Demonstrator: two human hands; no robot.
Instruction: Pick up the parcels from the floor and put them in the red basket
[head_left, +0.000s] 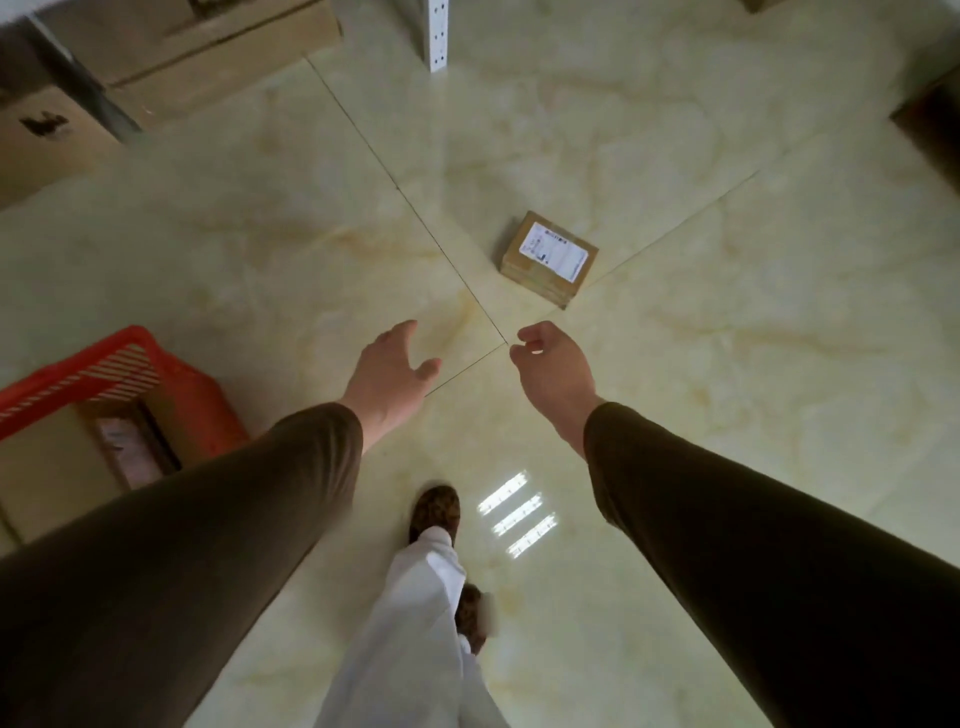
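Observation:
A small brown cardboard parcel (549, 258) with a white label lies on the pale tiled floor, ahead of both hands. My left hand (392, 371) hovers short of it, fingers relaxed and holding nothing. My right hand (551, 366) hangs beside it, fingers loosely curled, also holding nothing. The red basket (156, 364) stands on the floor at the left, partly behind my left sleeve, with brown parcels inside it.
Large cardboard boxes (208, 47) sit at the back left by a dark post. A white perforated shelf upright (436, 36) rises at the top centre. A dark object (930, 130) is at the right edge. My feet (436, 512) are below.

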